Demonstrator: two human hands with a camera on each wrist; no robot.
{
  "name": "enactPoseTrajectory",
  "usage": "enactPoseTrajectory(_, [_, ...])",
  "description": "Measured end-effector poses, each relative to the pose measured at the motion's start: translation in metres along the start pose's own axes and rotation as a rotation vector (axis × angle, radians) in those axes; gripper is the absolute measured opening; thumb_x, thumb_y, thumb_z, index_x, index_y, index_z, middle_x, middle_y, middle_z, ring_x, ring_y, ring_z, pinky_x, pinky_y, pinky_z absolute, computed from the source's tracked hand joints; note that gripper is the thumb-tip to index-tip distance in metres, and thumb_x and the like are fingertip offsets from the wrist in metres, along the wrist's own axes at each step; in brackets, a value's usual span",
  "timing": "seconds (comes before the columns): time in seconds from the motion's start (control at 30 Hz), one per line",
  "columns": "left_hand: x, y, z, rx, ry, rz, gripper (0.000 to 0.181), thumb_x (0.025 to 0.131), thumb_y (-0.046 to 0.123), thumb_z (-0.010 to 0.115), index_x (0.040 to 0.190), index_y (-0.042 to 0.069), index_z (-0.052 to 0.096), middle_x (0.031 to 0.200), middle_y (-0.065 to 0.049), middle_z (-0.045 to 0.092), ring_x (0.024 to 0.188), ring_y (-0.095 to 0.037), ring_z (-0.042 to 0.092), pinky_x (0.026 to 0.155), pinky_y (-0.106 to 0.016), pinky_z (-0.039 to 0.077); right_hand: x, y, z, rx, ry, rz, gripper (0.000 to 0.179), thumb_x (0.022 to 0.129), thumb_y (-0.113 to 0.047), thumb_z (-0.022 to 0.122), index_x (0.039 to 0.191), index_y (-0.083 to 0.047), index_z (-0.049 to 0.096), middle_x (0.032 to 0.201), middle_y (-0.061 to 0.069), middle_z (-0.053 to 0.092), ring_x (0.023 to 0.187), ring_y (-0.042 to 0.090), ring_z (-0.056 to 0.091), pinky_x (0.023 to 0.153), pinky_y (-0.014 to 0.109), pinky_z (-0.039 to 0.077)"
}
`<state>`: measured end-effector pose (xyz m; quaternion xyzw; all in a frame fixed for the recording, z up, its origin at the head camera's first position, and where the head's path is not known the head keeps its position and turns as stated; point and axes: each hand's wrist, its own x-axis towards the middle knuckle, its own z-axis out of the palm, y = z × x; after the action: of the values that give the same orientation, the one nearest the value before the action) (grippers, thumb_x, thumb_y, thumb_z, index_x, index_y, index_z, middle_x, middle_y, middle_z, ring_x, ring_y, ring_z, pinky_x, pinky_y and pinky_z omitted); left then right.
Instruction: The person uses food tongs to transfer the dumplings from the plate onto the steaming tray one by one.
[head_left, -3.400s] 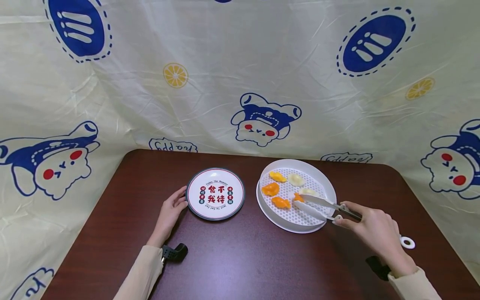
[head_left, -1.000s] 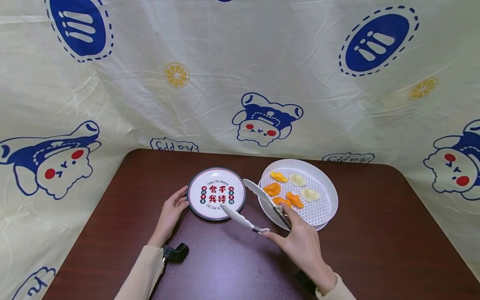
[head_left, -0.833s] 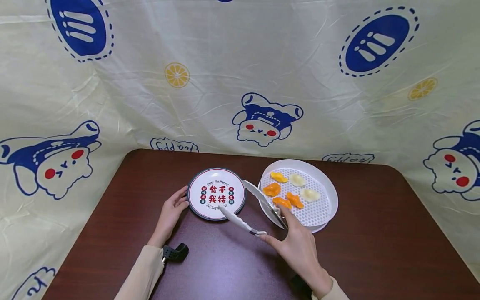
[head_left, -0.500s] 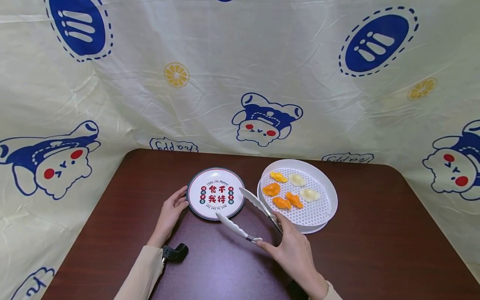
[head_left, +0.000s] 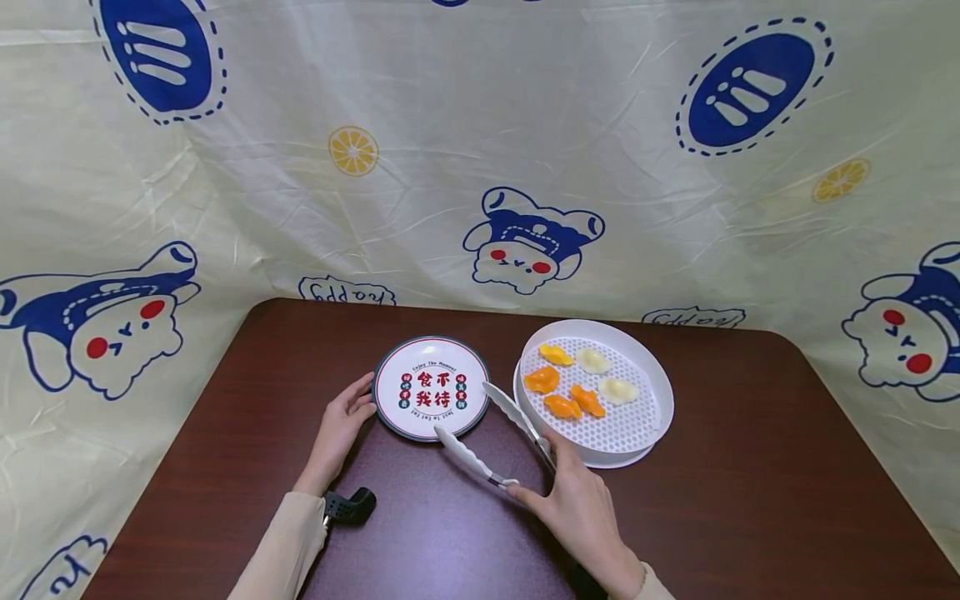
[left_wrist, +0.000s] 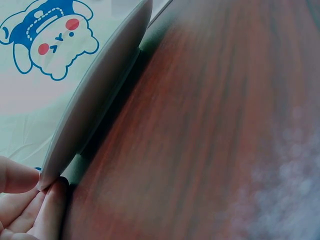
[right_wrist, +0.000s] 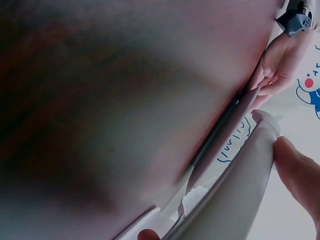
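In the head view my left hand (head_left: 340, 431) is at the left edge of a round white plate (head_left: 386, 392) with red and green lettering. The left wrist view shows thumb and fingers pinching the plate's rim (left_wrist: 50, 175). Bare plate surface shows, with no food on it. My right hand (head_left: 581, 504) grips white-tipped tongs (head_left: 467, 455), their arms spread wide with nothing between them. One tong tip overlaps the plate's right edge, the other its front edge. Right of the plate, orange dumpling-shaped pieces (head_left: 542, 380), a yellow one (head_left: 557, 355) and two pale ones (head_left: 618, 391) lie apart.
Those pieces sit in a round white tray with a perforated floor (head_left: 630, 425), stacked on a white base (head_left: 611, 460). The dark wooden table (head_left: 750, 467) ends at a patterned cloth backdrop (head_left: 420, 225). A black wrist device (head_left: 351, 506) is on my left wrist.
My right hand has carried the tongs from the tray leftward to the plate's front right, then slightly nearer me. The orange piece between their tips earlier lies in the tray. My left hand stays put.
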<state>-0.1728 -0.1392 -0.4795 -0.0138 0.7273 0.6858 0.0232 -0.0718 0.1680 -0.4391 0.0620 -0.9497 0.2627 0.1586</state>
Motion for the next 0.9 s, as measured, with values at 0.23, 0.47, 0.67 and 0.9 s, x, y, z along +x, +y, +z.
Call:
enactPoseTrajectory(0.23, [0.000,0.000,0.001,0.021,0.014,-0.007,0.049,0.095,-0.004,0.047,0.142,-0.005,0.039,0.143,-0.024,0.040,0.125,-0.033,0.045,0.085,-0.009,0.040,-0.002,0.000,0.006,-0.027,-0.009,-0.009,0.082,0.060,-0.038,0.089,0.123,-0.001,0.051,0.102,0.017,0.066,0.076,0.035,0.064,0.058,0.050,0.049])
enactPoseTrajectory(0.47, [-0.001,0.000,0.003,0.062,0.044,-0.009,0.048,0.094,-0.003,0.049,0.142,-0.003,0.042,0.141,-0.024,0.043,0.124,-0.031,0.047,0.086,-0.010,0.040,-0.002,0.001,0.007,-0.061,-0.011,-0.034,0.082,0.060,-0.037,0.089,0.122,0.000,0.051,0.104,0.016,0.065,0.076,0.034,0.064,0.057,0.049,0.049])
enactPoseTrajectory(0.67, [-0.001,0.000,0.004,0.089,0.073,0.006,0.047,0.095,-0.001,0.048,0.141,-0.003,0.042,0.141,-0.023,0.043,0.124,-0.032,0.048,0.089,-0.015,0.041,-0.001,-0.001,0.002,-0.057,-0.054,-0.048,0.083,0.065,-0.038,0.086,0.127,0.002,0.048,0.109,0.019,0.062,0.086,0.034,0.064,0.064,0.049,0.052])
enactPoseTrajectory(0.9, [-0.002,0.008,0.003,0.290,0.139,0.024,0.047,0.093,0.003,0.050,0.140,-0.002,0.045,0.139,-0.018,0.049,0.115,-0.030,0.057,0.095,-0.039,0.045,0.007,0.000,-0.018,0.018,0.002,-0.067,0.066,0.077,-0.032,0.079,0.127,0.001,0.053,0.115,0.014,0.064,0.098,0.030,0.063,0.076,0.049,0.051])
